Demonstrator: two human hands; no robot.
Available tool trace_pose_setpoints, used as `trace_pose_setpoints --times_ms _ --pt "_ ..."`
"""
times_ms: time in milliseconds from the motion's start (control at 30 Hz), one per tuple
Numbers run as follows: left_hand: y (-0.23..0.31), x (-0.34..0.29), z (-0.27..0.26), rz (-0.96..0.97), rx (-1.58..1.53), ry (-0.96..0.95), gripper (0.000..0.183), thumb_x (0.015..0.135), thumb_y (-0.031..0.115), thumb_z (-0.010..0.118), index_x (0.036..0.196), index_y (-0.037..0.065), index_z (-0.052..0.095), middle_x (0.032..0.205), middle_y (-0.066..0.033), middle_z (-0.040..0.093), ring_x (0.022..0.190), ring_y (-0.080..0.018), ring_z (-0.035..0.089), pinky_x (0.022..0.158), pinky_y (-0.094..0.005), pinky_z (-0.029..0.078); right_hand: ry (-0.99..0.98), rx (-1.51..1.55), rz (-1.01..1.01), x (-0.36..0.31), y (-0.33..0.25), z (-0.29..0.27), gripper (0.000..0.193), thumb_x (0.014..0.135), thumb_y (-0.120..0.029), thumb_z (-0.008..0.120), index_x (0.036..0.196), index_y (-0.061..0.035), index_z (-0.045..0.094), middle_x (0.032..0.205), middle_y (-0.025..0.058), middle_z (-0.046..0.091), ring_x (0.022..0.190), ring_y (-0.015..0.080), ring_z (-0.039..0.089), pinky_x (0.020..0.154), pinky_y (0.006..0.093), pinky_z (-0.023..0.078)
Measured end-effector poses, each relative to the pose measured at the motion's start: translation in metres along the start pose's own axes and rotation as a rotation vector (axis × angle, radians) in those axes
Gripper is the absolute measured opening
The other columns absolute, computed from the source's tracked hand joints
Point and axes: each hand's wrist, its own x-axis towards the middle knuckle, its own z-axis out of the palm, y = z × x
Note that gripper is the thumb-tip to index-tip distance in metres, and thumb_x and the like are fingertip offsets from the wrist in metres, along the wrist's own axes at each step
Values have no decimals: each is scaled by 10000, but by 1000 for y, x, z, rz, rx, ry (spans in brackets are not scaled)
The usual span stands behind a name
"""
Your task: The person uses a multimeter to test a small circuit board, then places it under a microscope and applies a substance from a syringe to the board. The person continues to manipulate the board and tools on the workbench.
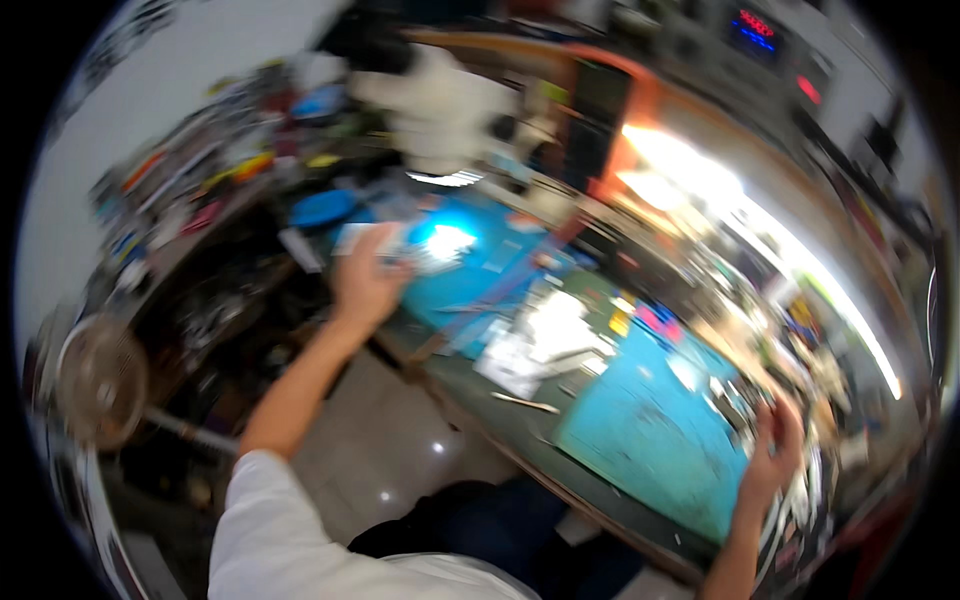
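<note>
Our left hand (368,290) seems to pinch a pale flat piece (352,238) at its fingertips, short of the microscope (440,110), apparently a positioning step calling for steadiness, while we cannot tell whether our right hand (776,452), near metal parts (733,405), grips anything.

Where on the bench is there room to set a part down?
The right blue mat looks mostly bare, between the white sheet and the right hand. Crowded: the mat's far edge by that hand, where small items blur together.
</note>
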Motion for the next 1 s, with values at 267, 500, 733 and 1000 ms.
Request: trace_pose_setpoints --times_ms 267,500,733,1000 --pt "92 -36 -33 -60 -627 -198 221 969 -70 481 1155 -17 590 967 -123 630 773 -180 598 713 -273 476 -239 566 502 10 -6 -1 229 927 -98 724 1122 22 721 988 59 736 878 89 658 767 225 497" --pt "240 -20 8 -3 -1001 -761 384 957 113 673 1315 11 580 1008 -89 676 859 -149 655 712 -286 543 -417 748 651 -2 -2 6 266 927 -154 742 1146 -7 715 992 51 739 878 86 648 746 241 494" --pt "293 -5 49 -575 -1371 -1208 260 975 186 685 1138 -13 650 948 -54 677 807 -120 661 660 -262 534 -437 797 566 -12 -14 7 242 942 -99 716 1152 21 700 1013 72 741 904 104 668 817 258 532" --pt "259 -10 50 341 -753 -300 182 864 17 725 1041 2 687 940 -69 627 793 -181 664 668 -298 549 -634 840 630 -15 -19 4 288 1007 -215 643 1197 0 667 992 63 714 875 122 673 777 259 545"
